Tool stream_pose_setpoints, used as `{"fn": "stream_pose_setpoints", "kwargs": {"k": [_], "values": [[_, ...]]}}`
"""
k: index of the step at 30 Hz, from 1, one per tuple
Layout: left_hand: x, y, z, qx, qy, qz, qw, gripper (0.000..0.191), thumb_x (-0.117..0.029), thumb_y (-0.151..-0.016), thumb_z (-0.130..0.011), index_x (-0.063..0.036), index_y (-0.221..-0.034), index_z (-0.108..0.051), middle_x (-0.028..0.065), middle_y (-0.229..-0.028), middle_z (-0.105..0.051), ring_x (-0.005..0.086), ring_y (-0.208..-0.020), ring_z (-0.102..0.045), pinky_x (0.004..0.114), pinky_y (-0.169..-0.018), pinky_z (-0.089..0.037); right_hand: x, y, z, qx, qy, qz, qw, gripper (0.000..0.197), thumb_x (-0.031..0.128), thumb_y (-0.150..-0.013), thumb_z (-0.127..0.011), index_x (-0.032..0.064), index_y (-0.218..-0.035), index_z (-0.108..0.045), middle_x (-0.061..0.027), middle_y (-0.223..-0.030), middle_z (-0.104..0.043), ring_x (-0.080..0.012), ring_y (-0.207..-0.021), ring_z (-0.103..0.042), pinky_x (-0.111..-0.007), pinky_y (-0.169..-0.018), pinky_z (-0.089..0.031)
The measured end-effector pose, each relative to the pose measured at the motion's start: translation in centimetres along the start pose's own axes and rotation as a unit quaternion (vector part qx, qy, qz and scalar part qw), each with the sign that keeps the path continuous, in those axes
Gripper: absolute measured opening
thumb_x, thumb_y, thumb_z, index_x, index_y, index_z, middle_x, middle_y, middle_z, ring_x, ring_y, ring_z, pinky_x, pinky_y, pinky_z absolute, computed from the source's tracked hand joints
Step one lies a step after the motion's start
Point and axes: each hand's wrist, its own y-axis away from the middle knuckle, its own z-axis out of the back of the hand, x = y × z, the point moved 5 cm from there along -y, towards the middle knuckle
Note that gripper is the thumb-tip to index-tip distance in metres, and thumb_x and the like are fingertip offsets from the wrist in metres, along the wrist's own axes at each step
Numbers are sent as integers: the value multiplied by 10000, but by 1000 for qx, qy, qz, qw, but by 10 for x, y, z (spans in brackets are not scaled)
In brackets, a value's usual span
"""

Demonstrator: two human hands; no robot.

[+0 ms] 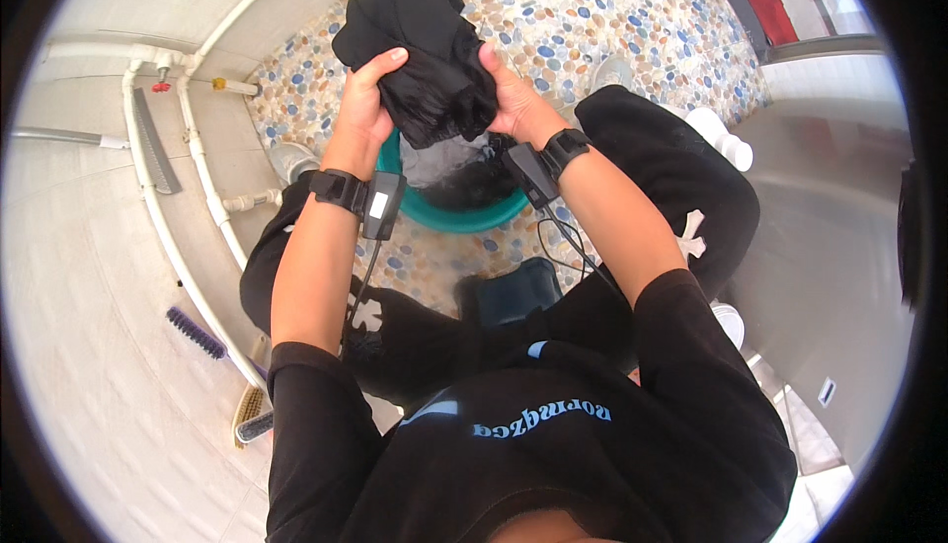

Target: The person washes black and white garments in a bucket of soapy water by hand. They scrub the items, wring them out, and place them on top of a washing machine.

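Observation:
A bunched black cloth (418,47), wet-looking at its lower end, is held up between my two hands. My left hand (370,91) grips its left side with the thumb on top. On its right side, my right hand (511,91) has hold of the edge, thumb pointing up. Below the cloth, a green plastic basin (466,221) stands on the floor, partly hidden by the cloth and my wrists. Inside the basin lie dark fabric (474,184) and greyish, cloudy water.
The floor (548,32) is pebble-patterned. White pipes (159,224) run along the left wall, with a purple brush (196,332) beside them. A dark low stool (518,291) is between my legs. White bottles (718,139) stand at the right beside a metallic panel (815,210).

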Motion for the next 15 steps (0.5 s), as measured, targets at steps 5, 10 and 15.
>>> {"fn": "stream_pose_setpoints", "kwargs": {"k": [5,10,15], "values": [[-30,29,-39,52,-133,-87,986,490,-56,-798,-688,18,-1258,-536,117,-1186,-626,234,-1015,-646,363,-937,-513,7,25,-44,-36,132,-37,990,612,289,-875,-719,-3,-1351,-468,-135,-1302,-581,-221,-1148,-602,-365,-994,-498],[-38,42,-54,29,-196,-170,965,428,-44,-772,-714,13,-1177,-589,83,-1096,-649,181,-945,-642,313,-842,-525,16,38,-62,47,210,-56,975,617,313,-881,-721,-15,-1340,-471,-119,-1287,-587,-208,-1143,-600,-345,-999,-490],[-34,38,-43,-38,-238,-243,939,370,-19,-755,-751,24,-1103,-632,84,-999,-691,182,-889,-668,308,-816,-537,11,45,-82,2,261,-100,960,664,369,-836,-766,-20,-1312,-515,-131,-1273,-603,-203,-1157,-592,-336,-992,-483]]}}
